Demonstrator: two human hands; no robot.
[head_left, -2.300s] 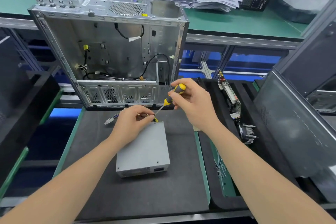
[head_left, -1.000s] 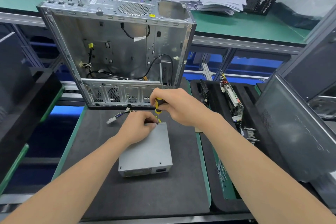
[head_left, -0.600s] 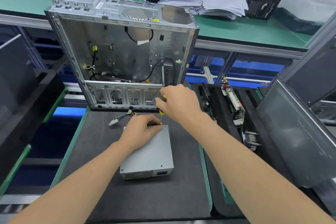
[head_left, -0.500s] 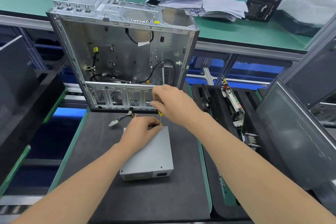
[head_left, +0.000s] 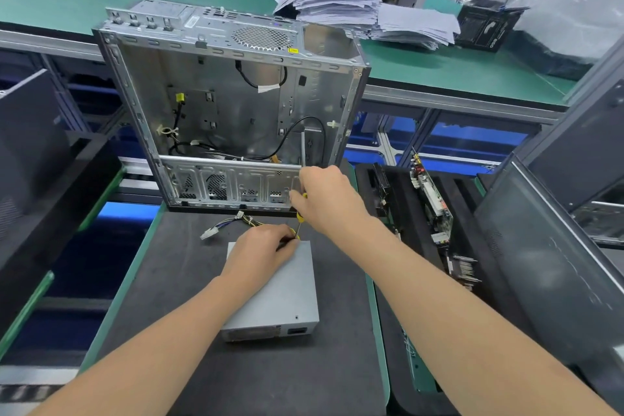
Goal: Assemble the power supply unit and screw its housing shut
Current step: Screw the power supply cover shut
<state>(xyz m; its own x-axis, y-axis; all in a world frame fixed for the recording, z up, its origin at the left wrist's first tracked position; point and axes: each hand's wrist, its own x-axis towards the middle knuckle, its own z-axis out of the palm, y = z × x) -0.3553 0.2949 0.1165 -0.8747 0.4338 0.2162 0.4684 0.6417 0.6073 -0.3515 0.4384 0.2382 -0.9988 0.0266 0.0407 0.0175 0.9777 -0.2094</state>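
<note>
A: Hands at the far edge of a grey power supply box [head_left: 275,294], which lies flat on the dark mat [head_left: 189,331] of the work surface, close in front of the open metal computer case [head_left: 233,105].

B: And each grip?

A: The right hand [head_left: 329,201] is closed around a yellow-handled screwdriver [head_left: 300,216]; only a bit of the handle and the thin shaft show below the fist, the shaft angled down toward the box's far right corner. The left hand [head_left: 265,252] rests on top of the box at that same corner, fingers curled in a narrow pinch near the screwdriver tip; what they pinch, if anything, is hidden.

B: Anything coming off the box?

A: A bundle of coloured wires [head_left: 233,223] runs from its far side across the mat, ending in a white plug [head_left: 207,234] to the left, between box and case.

B: Surroundings?

A: The case stands tilted back, its open side toward the camera, black cables inside. To the right, circuit boards [head_left: 432,199] stand on edge in a black slotted tray [head_left: 398,192]. Behind the case, on a green bench [head_left: 456,69], sit stacks of paper [head_left: 364,12]
</note>
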